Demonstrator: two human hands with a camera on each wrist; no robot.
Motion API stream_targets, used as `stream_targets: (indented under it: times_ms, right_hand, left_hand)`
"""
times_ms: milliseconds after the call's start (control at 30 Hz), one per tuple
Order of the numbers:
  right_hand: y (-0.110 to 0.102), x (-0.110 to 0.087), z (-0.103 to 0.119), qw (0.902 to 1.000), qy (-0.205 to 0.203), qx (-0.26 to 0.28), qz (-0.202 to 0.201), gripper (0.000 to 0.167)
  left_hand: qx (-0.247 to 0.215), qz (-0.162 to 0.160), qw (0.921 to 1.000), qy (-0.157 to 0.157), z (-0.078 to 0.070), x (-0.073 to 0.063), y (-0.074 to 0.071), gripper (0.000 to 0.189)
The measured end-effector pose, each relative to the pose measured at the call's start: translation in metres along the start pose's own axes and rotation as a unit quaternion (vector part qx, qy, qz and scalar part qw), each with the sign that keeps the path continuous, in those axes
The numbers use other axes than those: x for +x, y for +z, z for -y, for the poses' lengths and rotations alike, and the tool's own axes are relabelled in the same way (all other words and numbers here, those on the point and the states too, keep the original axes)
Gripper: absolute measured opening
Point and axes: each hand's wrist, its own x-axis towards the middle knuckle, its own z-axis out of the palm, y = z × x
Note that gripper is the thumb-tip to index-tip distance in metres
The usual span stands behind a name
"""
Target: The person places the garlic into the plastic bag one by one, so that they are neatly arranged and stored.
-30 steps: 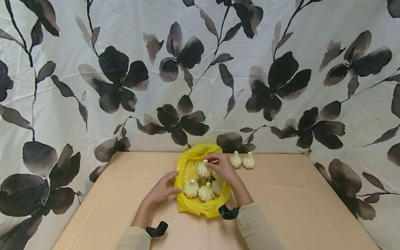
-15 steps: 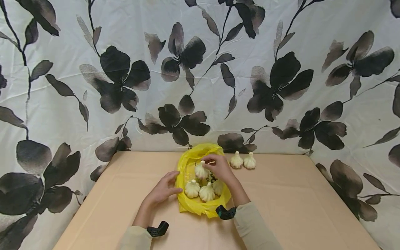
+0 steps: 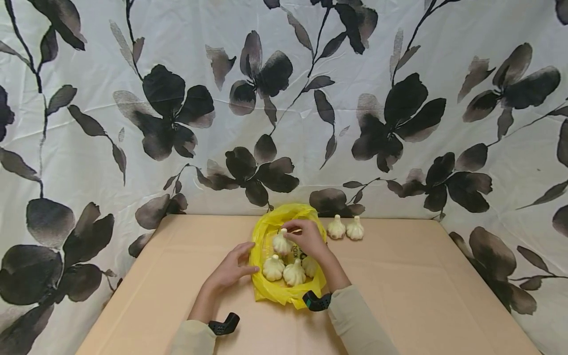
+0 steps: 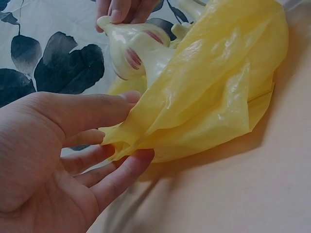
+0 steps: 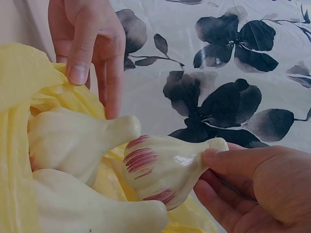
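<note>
A yellow plastic bag lies with its mouth spread, and several garlic bulbs with pale skins show inside it. My right hand pinches one garlic bulb by its stem between thumb and fingers, over the far part of the bag's mouth. Purple-red streaks mark this bulb's rounded end. On the bag's left side my left hand holds the rim, thumb on top and fingers underneath in the left wrist view. Part of a bulb at the right is hidden under my right wrist.
Two more garlic bulbs stand side by side at the table's back edge, right of the bag. The tan table meets a white cloth printed with dark flowers behind. Each wrist wears a black device.
My right hand has shifted a little left with its garlic bulb, uncovering more of the bag's printed lettering. My left hand stays at the bag's rim.
</note>
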Motion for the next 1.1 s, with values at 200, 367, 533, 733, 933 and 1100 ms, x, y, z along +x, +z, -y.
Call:
stream_targets:
  times_ms: [200,367,533,733,933,1100]
  right_hand:
    - [0.005,0.000,0.001,1.0000,0.007,-0.002,0.004,0.020]
    - [0.009,-0.003,0.004,0.9999,0.011,0.000,0.004,0.021]
    - [0.013,-0.005,0.009,0.9999,0.014,0.000,0.002,0.020]
    - [0.019,-0.007,0.017,0.9996,0.026,-0.013,0.002,0.019]
    - [0.028,-0.007,0.024,0.9993,0.032,-0.020,0.000,0.017]
    - [0.036,-0.008,0.030,0.9995,0.027,-0.016,0.003,0.017]
  left_hand:
    - [0.006,0.004,1.0000,-0.003,0.000,-0.003,-0.004,0.075]
    - [-0.005,0.014,0.9999,0.000,0.000,-0.007,-0.009,0.072]
    - [-0.012,0.021,0.9997,-0.003,0.002,-0.010,-0.012,0.071]
    - [-0.014,0.036,0.9992,0.004,0.002,-0.014,-0.019,0.072]
    - [-0.017,0.059,0.9980,0.011,0.001,-0.018,-0.029,0.073]
    - [-0.017,0.081,0.9965,0.015,0.003,-0.020,-0.037,0.073]
